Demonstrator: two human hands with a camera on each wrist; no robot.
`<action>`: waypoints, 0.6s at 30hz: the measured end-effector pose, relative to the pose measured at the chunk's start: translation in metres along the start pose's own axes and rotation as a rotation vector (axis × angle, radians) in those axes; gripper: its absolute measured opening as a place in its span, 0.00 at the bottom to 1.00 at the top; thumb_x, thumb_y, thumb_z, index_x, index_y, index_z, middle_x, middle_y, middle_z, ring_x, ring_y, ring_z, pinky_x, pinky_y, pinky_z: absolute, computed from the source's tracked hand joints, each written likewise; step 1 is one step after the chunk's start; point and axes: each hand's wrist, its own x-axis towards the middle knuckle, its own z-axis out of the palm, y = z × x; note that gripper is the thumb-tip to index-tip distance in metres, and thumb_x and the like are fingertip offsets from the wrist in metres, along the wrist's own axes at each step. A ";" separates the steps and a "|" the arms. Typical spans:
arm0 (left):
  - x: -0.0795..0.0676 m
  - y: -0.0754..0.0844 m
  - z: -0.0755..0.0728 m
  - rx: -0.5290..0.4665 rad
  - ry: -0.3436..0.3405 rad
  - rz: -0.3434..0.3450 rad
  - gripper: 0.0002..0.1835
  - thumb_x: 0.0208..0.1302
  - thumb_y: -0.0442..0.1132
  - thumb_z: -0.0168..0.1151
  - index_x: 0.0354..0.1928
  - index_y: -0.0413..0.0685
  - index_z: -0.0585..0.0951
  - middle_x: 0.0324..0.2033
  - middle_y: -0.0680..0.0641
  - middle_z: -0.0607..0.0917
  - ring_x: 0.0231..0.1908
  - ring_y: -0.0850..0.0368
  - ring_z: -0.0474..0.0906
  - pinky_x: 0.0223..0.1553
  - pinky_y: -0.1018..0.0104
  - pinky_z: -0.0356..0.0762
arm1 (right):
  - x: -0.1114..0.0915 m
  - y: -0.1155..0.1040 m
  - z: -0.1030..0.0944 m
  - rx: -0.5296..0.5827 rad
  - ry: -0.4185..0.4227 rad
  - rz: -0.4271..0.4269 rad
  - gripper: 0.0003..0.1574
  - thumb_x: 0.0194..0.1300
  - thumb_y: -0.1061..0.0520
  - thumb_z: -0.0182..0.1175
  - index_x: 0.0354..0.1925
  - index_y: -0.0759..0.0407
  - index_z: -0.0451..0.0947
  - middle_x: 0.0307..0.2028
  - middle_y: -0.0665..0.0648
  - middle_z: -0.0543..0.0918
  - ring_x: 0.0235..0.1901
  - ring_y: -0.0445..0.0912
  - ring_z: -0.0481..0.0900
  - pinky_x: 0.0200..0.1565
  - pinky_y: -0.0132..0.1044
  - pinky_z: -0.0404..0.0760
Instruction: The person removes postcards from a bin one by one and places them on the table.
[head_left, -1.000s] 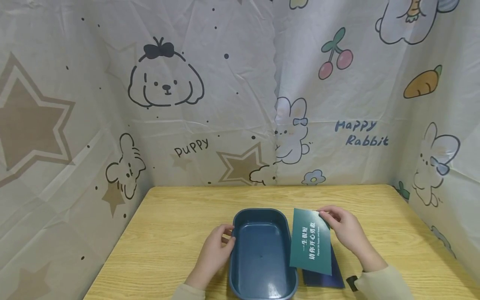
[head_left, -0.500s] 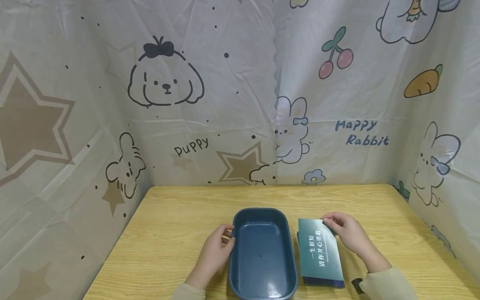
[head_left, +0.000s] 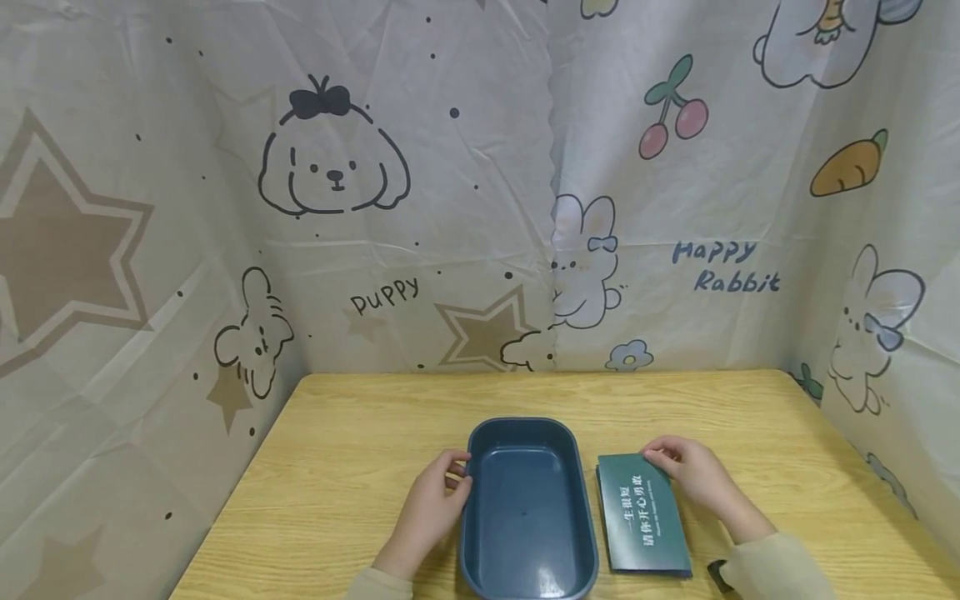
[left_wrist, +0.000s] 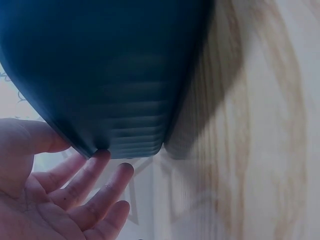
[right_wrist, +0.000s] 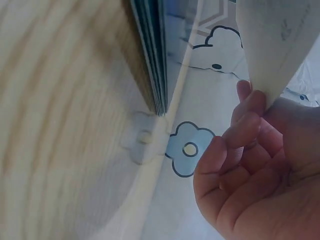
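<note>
My right hand (head_left: 688, 468) pinches the far right corner of a green card (head_left: 643, 517) with white Chinese lettering. In the right wrist view the pale back of that card (right_wrist: 275, 45) rises from between thumb and fingers, apart from a thin stack of cards (right_wrist: 154, 60) on the table. From the head the held card covers most of the stack. A deep blue rectangular plastic box (head_left: 528, 508) with rounded corners stands left of the cards. My left hand (head_left: 435, 507) touches its left rim with thumb and fingertips; the other fingers (left_wrist: 107, 192) are loosely bent off the wall.
The wood-grain table (head_left: 375, 433) runs back to a pale printed curtain (head_left: 480, 167), which hangs behind and on both sides. A small black object (head_left: 720, 575) shows by the right sleeve (head_left: 783, 571).
My right hand has brought the green card from beside the box rim rightward and nearer to me, over the stack, now lined up with it. The left hand and box have not moved.
</note>
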 end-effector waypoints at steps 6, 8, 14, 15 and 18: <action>0.000 0.001 0.000 0.000 -0.001 -0.006 0.17 0.68 0.32 0.63 0.58 0.39 0.79 0.41 0.44 0.85 0.40 0.50 0.84 0.37 0.66 0.83 | 0.002 0.000 0.002 -0.025 -0.021 0.002 0.12 0.75 0.52 0.60 0.45 0.58 0.85 0.33 0.52 0.83 0.32 0.44 0.74 0.35 0.37 0.73; -0.001 0.001 0.000 -0.001 -0.003 -0.011 0.17 0.69 0.32 0.63 0.58 0.39 0.79 0.41 0.44 0.85 0.40 0.50 0.84 0.37 0.66 0.83 | 0.003 0.000 0.002 -0.032 -0.023 0.009 0.12 0.75 0.52 0.60 0.44 0.58 0.85 0.31 0.52 0.82 0.31 0.45 0.73 0.34 0.37 0.72; -0.001 0.001 -0.001 -0.006 -0.008 -0.020 0.17 0.70 0.33 0.63 0.58 0.40 0.79 0.42 0.44 0.84 0.41 0.52 0.84 0.37 0.64 0.84 | 0.006 0.000 0.004 -0.082 -0.012 0.014 0.08 0.73 0.54 0.62 0.40 0.58 0.82 0.28 0.51 0.80 0.29 0.45 0.73 0.32 0.36 0.71; 0.000 0.001 -0.001 -0.006 -0.009 -0.023 0.17 0.70 0.33 0.63 0.59 0.40 0.79 0.42 0.44 0.84 0.41 0.52 0.84 0.37 0.64 0.84 | 0.006 0.001 0.005 -0.097 -0.013 0.015 0.07 0.73 0.54 0.62 0.39 0.57 0.82 0.28 0.51 0.79 0.29 0.45 0.73 0.32 0.36 0.71; 0.000 0.001 0.000 -0.004 -0.012 -0.034 0.17 0.70 0.33 0.62 0.59 0.41 0.79 0.42 0.45 0.84 0.41 0.52 0.84 0.38 0.65 0.84 | 0.007 0.001 0.006 -0.136 -0.015 0.019 0.07 0.73 0.54 0.63 0.38 0.57 0.81 0.28 0.51 0.79 0.29 0.44 0.73 0.33 0.37 0.72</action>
